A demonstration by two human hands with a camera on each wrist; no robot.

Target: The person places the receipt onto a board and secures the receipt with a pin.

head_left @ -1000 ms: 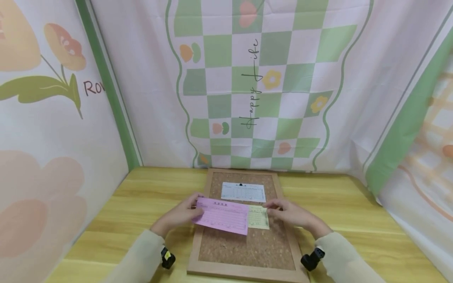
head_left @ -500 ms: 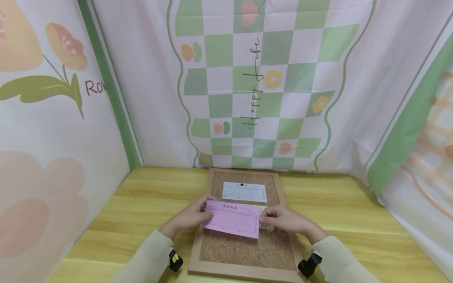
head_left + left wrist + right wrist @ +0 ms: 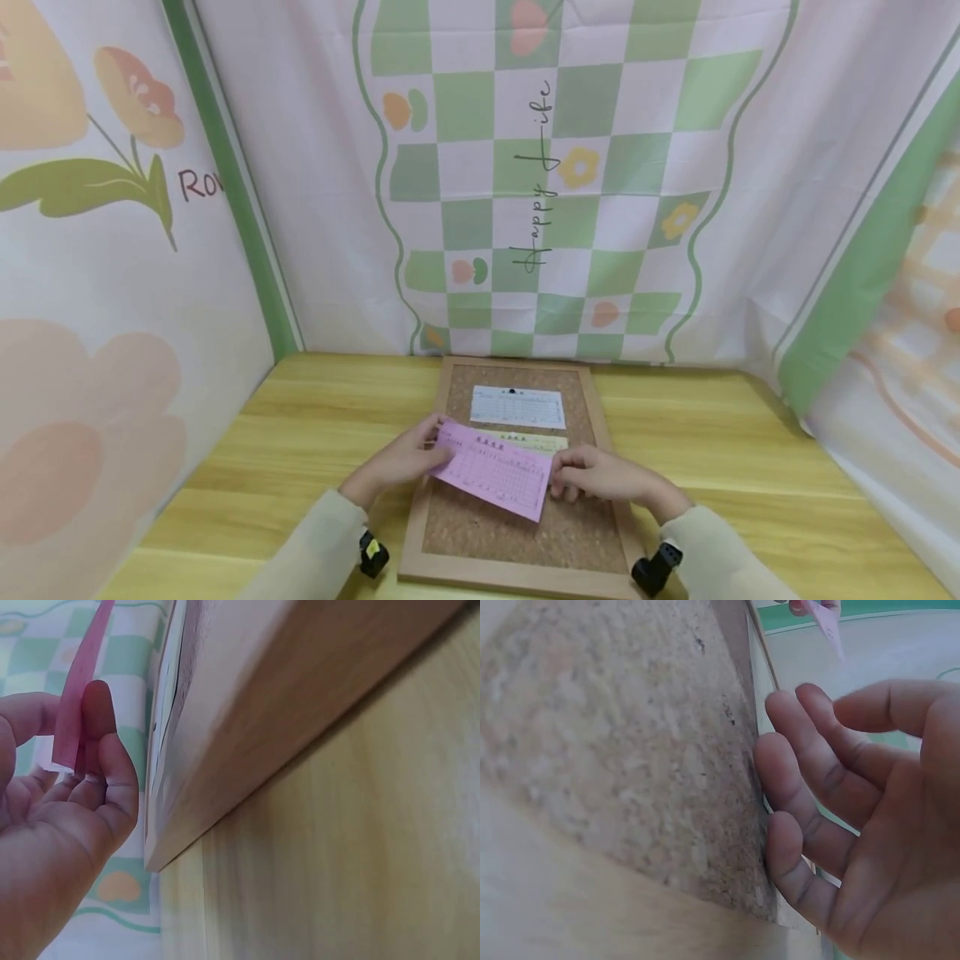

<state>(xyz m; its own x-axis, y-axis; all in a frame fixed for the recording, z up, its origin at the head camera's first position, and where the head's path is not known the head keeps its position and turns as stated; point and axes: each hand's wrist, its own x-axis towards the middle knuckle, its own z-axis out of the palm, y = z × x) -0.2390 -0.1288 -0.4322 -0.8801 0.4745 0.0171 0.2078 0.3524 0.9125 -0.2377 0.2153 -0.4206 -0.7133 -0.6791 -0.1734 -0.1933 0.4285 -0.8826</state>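
Observation:
My left hand (image 3: 405, 457) pinches the left end of a pink printed slip (image 3: 495, 468) between thumb and fingers. In the left wrist view the pink slip (image 3: 75, 697) appears edge-on, with a bit of white at its lower end. The slip slants down to the right over a corkboard (image 3: 517, 542). Close to its right edge is my right hand (image 3: 611, 479), fingers loosely bent. Nothing shows between the thumb and fingers of the right hand (image 3: 870, 795) in the right wrist view. Behind the pink slip lies a yellow slip (image 3: 551, 442), mostly covered.
A pale blue slip (image 3: 517, 410) is fixed near the board's top by a black pin or clip (image 3: 512, 391). The corkboard's wooden frame (image 3: 510, 575) rests on a wood-grain table (image 3: 322, 417). A patterned curtain (image 3: 562, 208) hangs behind it.
The pink slip went right with my left hand, then its right end dipped, uncovering the yellow slip's top. My right hand came left from the yellow slip's edge to beside the pink one.

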